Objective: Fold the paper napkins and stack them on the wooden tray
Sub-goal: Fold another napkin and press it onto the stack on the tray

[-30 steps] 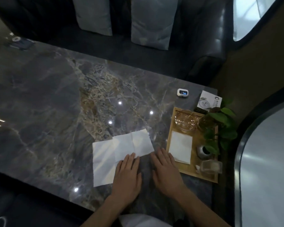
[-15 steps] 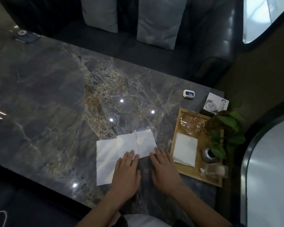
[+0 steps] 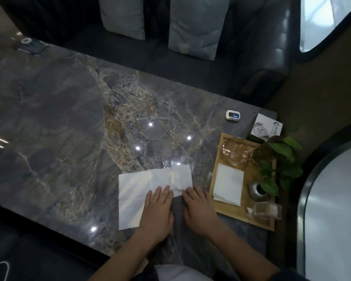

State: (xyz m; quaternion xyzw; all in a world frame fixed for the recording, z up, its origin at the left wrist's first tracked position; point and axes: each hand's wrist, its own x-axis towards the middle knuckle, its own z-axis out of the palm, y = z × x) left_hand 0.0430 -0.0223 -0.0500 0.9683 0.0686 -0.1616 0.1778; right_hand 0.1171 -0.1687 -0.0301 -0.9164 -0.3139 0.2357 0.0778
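A white paper napkin [image 3: 144, 185] lies partly unfolded and creased on the dark marble table [image 3: 59, 128]. My left hand [image 3: 157, 211] rests flat on its lower right part, fingers together and stretched. My right hand [image 3: 199, 209] lies flat on the table just right of it, fingertips touching the napkin's lower right corner. To the right sits the wooden tray [image 3: 217, 175], with a folded white napkin [image 3: 228, 184] lying in its near left part.
The tray also holds a glass ashtray [image 3: 235, 152], a potted green plant [image 3: 278, 159], a small metal pot [image 3: 256, 190] and a clear box [image 3: 267, 209]. A small white device [image 3: 232, 115] and a printed card [image 3: 265, 127] lie behind the tray. A sofa with cushions [image 3: 195, 25] stands beyond the table.
Both hands stay flat near the napkin's lower right; the right hand's fingertips have slid up to the napkin's corner. The camera view has shifted a little.
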